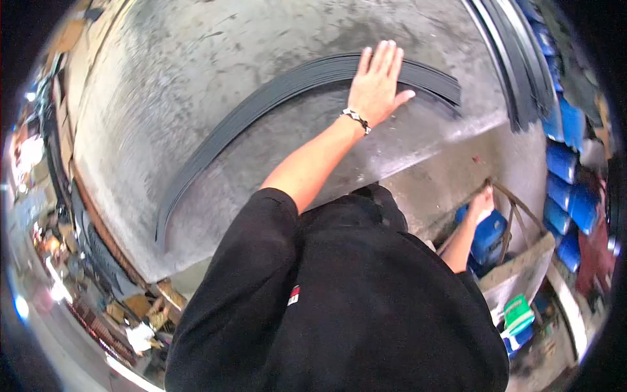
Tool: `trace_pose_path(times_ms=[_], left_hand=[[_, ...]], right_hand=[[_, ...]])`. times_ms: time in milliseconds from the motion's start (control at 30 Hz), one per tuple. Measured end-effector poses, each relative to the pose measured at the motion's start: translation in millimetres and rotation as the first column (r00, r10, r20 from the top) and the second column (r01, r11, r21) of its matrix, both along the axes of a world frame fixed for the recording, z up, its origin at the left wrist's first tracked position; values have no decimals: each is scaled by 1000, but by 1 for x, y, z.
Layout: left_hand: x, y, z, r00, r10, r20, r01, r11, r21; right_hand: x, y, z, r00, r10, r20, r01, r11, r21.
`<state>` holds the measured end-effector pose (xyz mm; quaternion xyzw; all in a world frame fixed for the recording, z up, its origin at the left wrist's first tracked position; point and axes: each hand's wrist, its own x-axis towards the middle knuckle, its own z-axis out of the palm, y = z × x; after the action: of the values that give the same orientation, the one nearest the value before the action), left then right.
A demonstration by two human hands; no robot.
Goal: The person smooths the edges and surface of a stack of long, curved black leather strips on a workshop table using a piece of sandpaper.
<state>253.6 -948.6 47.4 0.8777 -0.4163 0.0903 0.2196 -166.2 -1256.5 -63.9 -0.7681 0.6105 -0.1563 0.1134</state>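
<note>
My left hand (377,88), with a bracelet on its wrist, lies flat with fingers stretched out across a bundle of long, thin black strips (261,98). The strips bend in an arc over a grey, scuffed tabletop (170,72). Their ends show at the right, just beyond my left hand. Lower down on the right, my right hand (482,204) is closed at the top corner of a thin, rusty metal frame (516,215), beside the table's near edge. Its fingers are small in view and partly hidden.
A second bundle of black strips (513,62) hangs over the table's right edge. Several blue containers (563,163) line the right side, and a blue drum (486,238) stands under the frame. A green container (518,315) is lower right. Mixed clutter (62,242) fills the left side.
</note>
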Motion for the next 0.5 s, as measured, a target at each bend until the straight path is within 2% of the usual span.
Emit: trace_pose_path(times_ms=[67, 100, 167, 233, 300, 367, 433, 500], left_hand=[[-1, 28, 2, 997, 2, -73, -8, 997, -81], [3, 56, 4, 997, 58, -55, -60, 998, -30], [8, 136, 9, 984, 180, -14, -178, 981, 77], [0, 226, 11, 901, 433, -26, -425, 892, 152], [-21, 317, 7, 764, 645, 4, -625, 740, 248], [-49, 399, -3, 589, 807, 36, -790, 566, 237], [-69, 472, -21, 364, 928, 83, -898, 326, 295], [-86, 534, -39, 180, 979, 95, -948, 146, 284]], right_hand=[[-27, -18, -11, 997, -4, -79, 3, 1000, -11], [-36, -24, -14, 993, 1, -119, 1, 1000, 14], [-49, -29, -23, 995, -94, -42, 98, 989, 112], [-96, -67, -61, 973, 59, -222, -15, 981, 195], [-88, -60, -54, 894, -57, -445, 159, 968, 195], [-64, -31, -22, 896, -142, -421, 247, 947, 207], [-67, -35, -25, 936, -94, -339, 179, 956, 231], [-58, -35, -11, 951, -59, -302, 131, 966, 224]])
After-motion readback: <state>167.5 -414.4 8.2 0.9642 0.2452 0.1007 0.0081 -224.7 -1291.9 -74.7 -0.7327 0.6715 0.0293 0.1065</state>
